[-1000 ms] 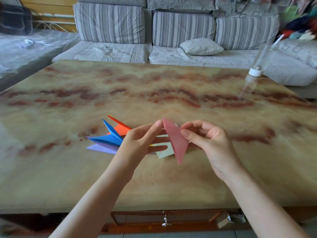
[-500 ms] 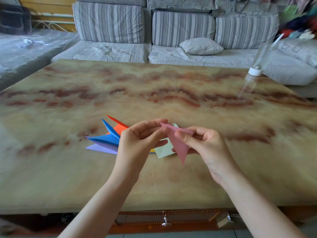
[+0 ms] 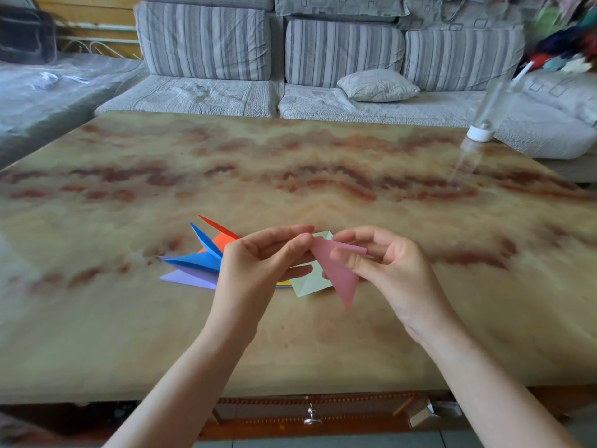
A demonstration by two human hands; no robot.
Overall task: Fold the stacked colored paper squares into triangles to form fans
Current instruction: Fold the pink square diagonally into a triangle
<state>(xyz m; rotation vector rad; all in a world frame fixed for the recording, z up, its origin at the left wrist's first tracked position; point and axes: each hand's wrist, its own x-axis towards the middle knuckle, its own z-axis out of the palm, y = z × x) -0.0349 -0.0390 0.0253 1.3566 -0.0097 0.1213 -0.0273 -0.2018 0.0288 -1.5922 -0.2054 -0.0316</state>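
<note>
Pink paper triangle (image 3: 343,281), marble table (image 3: 290,344), striped sofa (image 3: 206,40)

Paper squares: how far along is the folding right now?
Done: the orange triangle, blue triangles and lilac triangle lie fanned on the table. In hand: the pink triangle, pinched by the left hand and right hand. Left: the pale green sheet, flat beneath the hands.

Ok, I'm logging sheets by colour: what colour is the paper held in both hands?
The paper is pink; the head view shows it best.
</note>
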